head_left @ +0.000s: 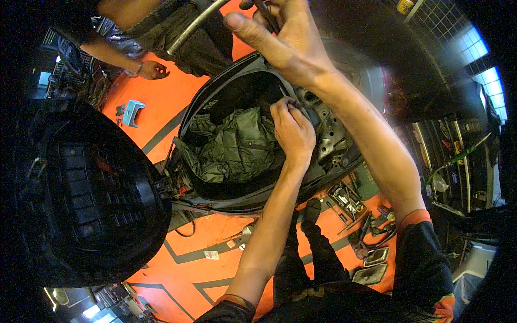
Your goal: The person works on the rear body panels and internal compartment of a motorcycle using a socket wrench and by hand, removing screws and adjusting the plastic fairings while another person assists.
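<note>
A scooter's open under-seat compartment (215, 185) lies below me, with a crumpled grey-green cloth (237, 145) inside. My left hand (292, 129) reaches over the cloth to the compartment's far right rim, fingers pinched on a small dark part there. My right hand (283, 40) is raised higher, near the picture's top, thumb stretched left, closed around a dark tool (262, 7) that is mostly cut off by the frame edge. Bare metal brackets (328, 126) show beside my left hand.
The raised black seat (91, 188) fills the left side. Another person crouches at the top left, one hand (153, 70) on the orange floor, behind a grey metal bar (194, 24). A small light-blue object (132, 112) and several scattered tools (366, 231) lie on the floor.
</note>
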{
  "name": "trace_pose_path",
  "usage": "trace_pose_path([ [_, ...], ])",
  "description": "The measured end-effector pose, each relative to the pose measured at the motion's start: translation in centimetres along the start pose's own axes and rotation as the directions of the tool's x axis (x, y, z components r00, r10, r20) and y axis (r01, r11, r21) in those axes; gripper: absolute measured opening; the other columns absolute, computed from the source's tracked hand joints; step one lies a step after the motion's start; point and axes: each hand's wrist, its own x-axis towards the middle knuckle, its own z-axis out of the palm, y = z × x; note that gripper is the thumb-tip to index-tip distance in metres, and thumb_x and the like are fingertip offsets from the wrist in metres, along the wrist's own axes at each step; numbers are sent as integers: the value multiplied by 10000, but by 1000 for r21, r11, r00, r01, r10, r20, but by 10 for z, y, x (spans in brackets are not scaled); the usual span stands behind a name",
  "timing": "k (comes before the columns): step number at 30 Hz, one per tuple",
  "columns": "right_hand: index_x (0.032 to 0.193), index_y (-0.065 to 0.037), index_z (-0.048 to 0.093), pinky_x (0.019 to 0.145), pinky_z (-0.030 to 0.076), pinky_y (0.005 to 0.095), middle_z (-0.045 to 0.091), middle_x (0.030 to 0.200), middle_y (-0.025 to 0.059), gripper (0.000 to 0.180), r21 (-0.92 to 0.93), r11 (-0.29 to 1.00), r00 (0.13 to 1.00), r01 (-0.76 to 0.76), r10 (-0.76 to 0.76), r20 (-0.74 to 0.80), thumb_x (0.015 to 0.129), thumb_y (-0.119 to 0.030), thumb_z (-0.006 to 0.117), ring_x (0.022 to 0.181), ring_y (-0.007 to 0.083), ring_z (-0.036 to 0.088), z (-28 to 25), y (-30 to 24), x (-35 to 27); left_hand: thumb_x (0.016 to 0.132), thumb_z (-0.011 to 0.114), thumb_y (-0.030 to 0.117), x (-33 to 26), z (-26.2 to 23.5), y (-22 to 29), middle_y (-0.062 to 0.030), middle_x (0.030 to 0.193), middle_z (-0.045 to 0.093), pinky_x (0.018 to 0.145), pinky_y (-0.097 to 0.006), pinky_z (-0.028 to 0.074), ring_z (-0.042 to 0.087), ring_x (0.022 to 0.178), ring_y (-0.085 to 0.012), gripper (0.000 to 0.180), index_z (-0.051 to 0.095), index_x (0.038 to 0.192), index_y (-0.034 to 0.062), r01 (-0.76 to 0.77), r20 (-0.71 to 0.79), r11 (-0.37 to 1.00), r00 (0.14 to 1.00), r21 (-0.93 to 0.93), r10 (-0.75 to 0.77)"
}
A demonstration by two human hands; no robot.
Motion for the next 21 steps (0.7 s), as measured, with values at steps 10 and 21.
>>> trace_pose_path([
  [10,984,-21,486,563,388,269,500,682,34,244,-218,976,980,8,36,195,950,-250,409,582,128,441,-39,22,33,855,424,42,-3,14,13,-227,932,526,808,-437,392,499,895,-383,163,516,954,-48,-30,14,999,999,-43,31],
  [21,843,-12,568,530,383,254,510,604,11,452,-153,981,981,115,-88,174,953,-426,422,551,112,482,-32,13,7,882,401,35,-4,10,7,-230,954,498,786,-449,402,499,887,-392,166,490,1003,-36,-43,42,999,998,2,43],
])
